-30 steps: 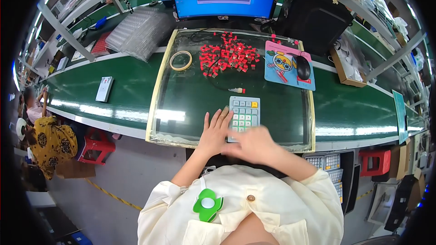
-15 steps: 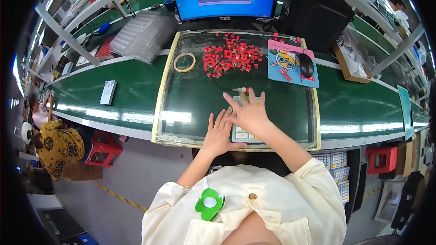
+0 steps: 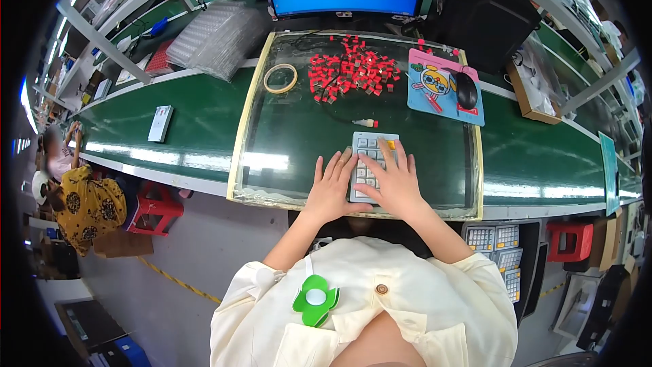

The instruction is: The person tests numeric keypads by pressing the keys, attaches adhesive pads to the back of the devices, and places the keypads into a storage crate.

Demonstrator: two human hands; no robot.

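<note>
A small light-coloured keypad (image 3: 365, 172) lies on the glass-topped mat at its front edge. My left hand (image 3: 333, 189) rests along the keypad's left side, fingers spread, fingertips at its edge. Over the keypad's right part, my right hand (image 3: 396, 185) lies with its fingers apart, covering many of the keys. A cable with a white and red connector (image 3: 367, 123) ends just above the keypad. Behind it is a heap of red-and-metal pieces (image 3: 350, 71).
A tape roll (image 3: 280, 78) lies left of the heap; a black mouse (image 3: 466, 90) sits on a cartoon mouse pad (image 3: 422, 98) at the right. A monitor (image 3: 346, 1) stands behind. More keypads (image 3: 509, 258) are stacked low at the right. Seated people (image 3: 92, 200) are far left.
My right hand has come down from above the keypad onto its right part, uncovering its left keys. The left hand stays beside the keypad. The view has shifted slightly.
</note>
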